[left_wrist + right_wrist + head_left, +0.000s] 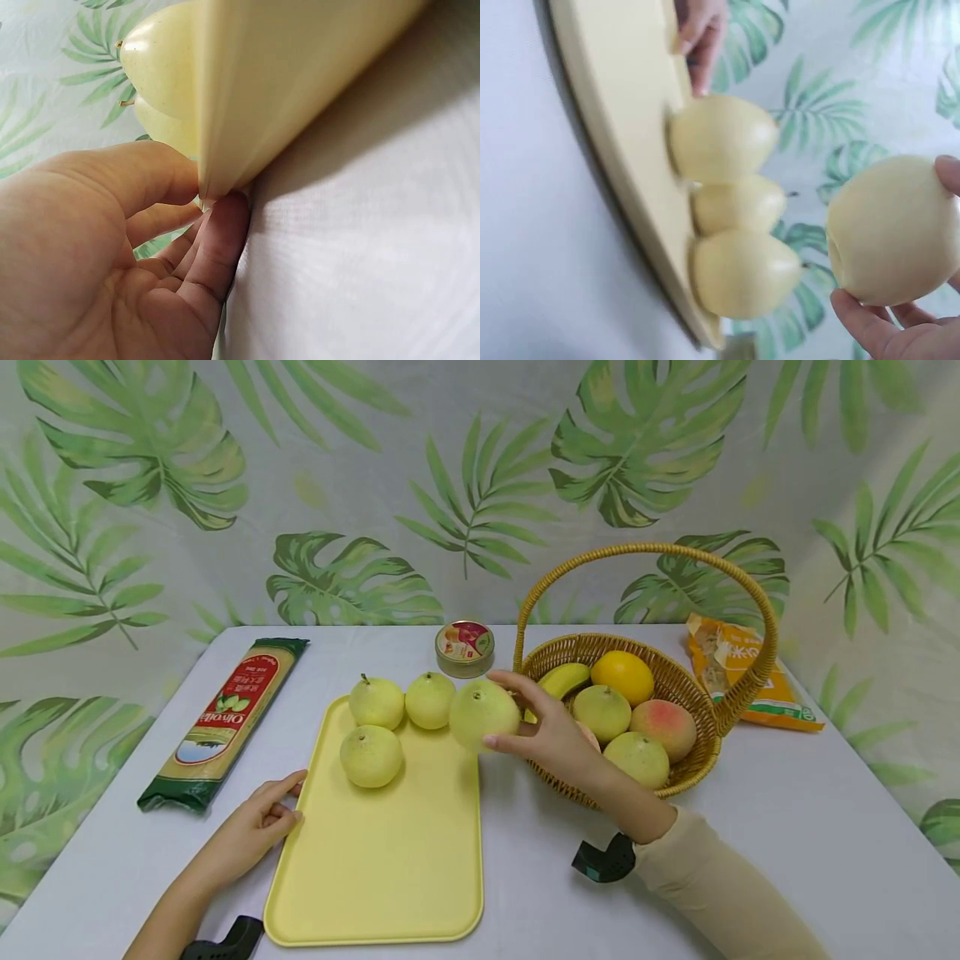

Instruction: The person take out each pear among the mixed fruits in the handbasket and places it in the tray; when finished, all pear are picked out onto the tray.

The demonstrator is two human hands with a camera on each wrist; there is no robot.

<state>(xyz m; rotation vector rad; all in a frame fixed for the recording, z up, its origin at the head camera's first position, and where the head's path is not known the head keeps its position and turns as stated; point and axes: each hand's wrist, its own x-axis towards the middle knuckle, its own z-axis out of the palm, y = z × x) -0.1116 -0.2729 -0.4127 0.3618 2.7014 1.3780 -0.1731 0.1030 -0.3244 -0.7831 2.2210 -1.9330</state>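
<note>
My right hand [551, 727] grips a pale yellow pear [483, 714] between thumb and fingers, above the tray's right edge. In the right wrist view that pear [896, 229] is held up off the tray. On the far end of the yellow tray [382, 868] sit three more pears, one at the back left [377, 702], one beside it [430, 700] and one in front [371, 757]. My left hand [251, 827] is at the tray's left edge. The left wrist view shows its thumb and a finger pinching the tray rim [217, 150].
Right of the tray stands a wicker basket [705, 760] with a tall handle, holding a banana [564, 679], an orange-yellow fruit [623, 677], a peach [664, 730] and pears [637, 759]. Behind it lies an orange packet [780, 697]. A round tin [465, 649] and a long noodle packet [225, 722] flank the tray.
</note>
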